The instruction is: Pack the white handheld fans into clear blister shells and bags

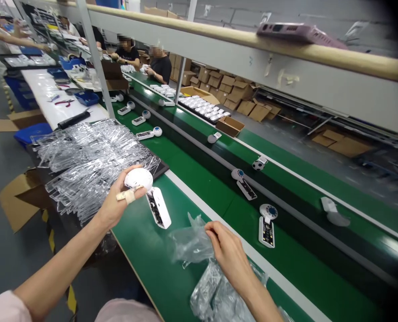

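My left hand (120, 197) is closed round the round head of a white device (160, 208), with a beige wrap on one finger. The device's rectangular body hangs down over the green bench, its side open on dark circuitry. Pinched in the fingers of my right hand (227, 246) is a clear plastic bag (192, 241), held low above the bench. More crumpled clear bags (212, 290) lie beneath my right forearm. Left of my left hand spreads a large heap of clear plastic pieces (91, 156) on a black tray.
Several similar devices lie along the green conveyor (202, 179), one of them an open-bodied device (267, 226) right of my right hand. A metal post (96, 58) and an overhead rail (225, 36) carrying a pink phone (296, 33) cross the view. Co-workers sit farther down the line.
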`<state>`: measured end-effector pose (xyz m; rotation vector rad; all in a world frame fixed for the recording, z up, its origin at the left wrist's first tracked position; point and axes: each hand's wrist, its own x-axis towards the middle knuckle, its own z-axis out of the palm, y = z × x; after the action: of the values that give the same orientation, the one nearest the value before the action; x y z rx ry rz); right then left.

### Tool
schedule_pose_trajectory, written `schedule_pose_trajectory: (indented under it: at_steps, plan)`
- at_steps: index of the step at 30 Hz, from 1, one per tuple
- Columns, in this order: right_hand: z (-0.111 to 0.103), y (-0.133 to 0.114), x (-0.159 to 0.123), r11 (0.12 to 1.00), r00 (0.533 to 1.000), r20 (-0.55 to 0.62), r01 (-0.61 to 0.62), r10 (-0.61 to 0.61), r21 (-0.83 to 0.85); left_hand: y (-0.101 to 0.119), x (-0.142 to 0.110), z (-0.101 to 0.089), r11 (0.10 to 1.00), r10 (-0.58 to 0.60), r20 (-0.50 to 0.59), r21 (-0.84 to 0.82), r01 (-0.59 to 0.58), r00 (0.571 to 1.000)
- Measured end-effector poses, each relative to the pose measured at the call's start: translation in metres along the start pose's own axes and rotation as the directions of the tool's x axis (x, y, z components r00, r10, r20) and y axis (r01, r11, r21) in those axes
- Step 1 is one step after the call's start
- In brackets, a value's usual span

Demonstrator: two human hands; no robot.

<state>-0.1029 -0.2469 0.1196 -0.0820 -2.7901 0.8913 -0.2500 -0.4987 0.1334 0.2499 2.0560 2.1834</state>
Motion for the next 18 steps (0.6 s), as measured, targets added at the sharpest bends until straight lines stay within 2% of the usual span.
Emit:
schedule_pose_trajectory:
  at_steps: [2, 5, 9, 12, 14, 18]
  plan:
    - [0.007, 0.011, 0.006, 0.999, 0.998, 0.049, -0.029, 0.028, 0.016, 0.0, -0.002, -0.003, 1.0, -0.014, 0.005, 0.005, 0.014, 1.0]
    - [0.015, 0.026, 0.012, 0.999, 0.998, 0.046, -0.047, 0.046, 0.023, -0.001, -0.005, -0.009, 0.999, -0.038, -0.005, 0.001, 0.038, 0.999]
    - [0.028, 0.035, 0.019, 0.988, 0.999, 0.007, 0.035, -0.035, -0.152, -0.003, -0.01, -0.015, 0.999, -0.048, -0.043, 0.007, 0.049, 0.998]
    - [0.051, 0.03, 0.034, 0.947, 0.986, -0.041, 0.144, -0.163, -0.286, -0.004, -0.014, -0.021, 0.998, -0.059, -0.074, -0.011, 0.058, 0.995]
    - [0.071, 0.022, 0.047, 0.939, 0.976, -0.035, 0.195, -0.213, -0.284, -0.004, -0.019, -0.03, 0.995, -0.089, -0.092, -0.053, 0.084, 0.992]
    - [0.1, -0.001, 0.052, 0.942, 0.966, 0.006, 0.254, -0.26, -0.219, -0.007, -0.041, -0.066, 0.97, -0.171, -0.15, -0.197, 0.14, 0.974]
